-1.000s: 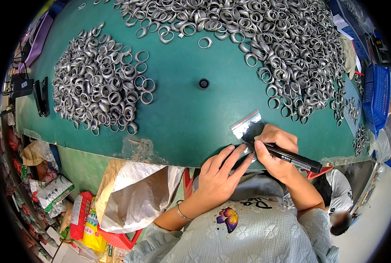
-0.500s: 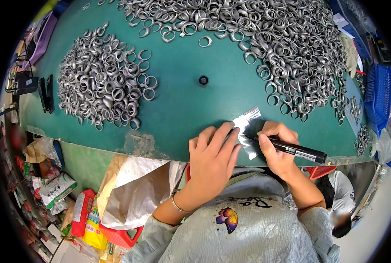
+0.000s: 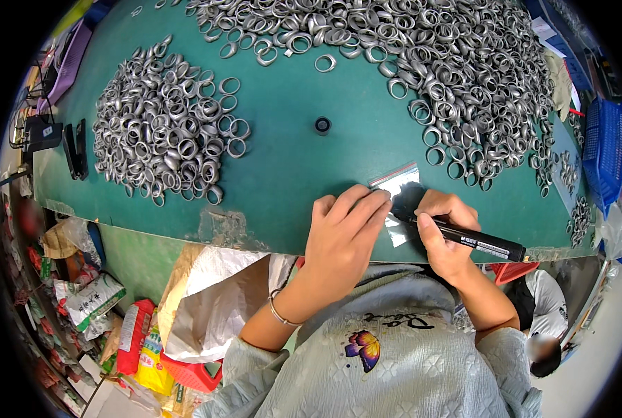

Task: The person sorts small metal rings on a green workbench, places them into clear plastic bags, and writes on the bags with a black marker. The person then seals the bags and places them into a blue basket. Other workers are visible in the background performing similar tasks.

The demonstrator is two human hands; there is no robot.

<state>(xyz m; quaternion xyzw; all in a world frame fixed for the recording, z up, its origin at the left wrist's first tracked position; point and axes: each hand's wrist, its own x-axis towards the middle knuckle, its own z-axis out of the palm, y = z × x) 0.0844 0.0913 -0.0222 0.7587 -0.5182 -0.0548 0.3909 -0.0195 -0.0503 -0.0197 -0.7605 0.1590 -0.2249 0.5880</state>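
Near the table's front edge lies a small clear zip bag [image 3: 401,180], tilted, with a shiny surface. My left hand [image 3: 346,233] has its bent fingertips on the bag's left side, gripping it. My right hand [image 3: 450,233] is closed round a thick black marker pen [image 3: 488,244]; its tip points left at the bag, and whether it touches is hard to see. A black pen cap [image 3: 323,125] stands on the green table [image 3: 283,174] beyond my hands.
Grey metal rings form a heap [image 3: 157,129] on the left and a larger pile [image 3: 457,76] across the back and right. A black stapler [image 3: 76,150] lies at the left, a blue basket [image 3: 603,153] at the right. Another person [image 3: 544,306] is at the lower right.
The bag has shifted slightly up and turned a little. My left fingers have drawn closer together and moved slightly right. The marker pen has moved slightly right and down with my right hand.
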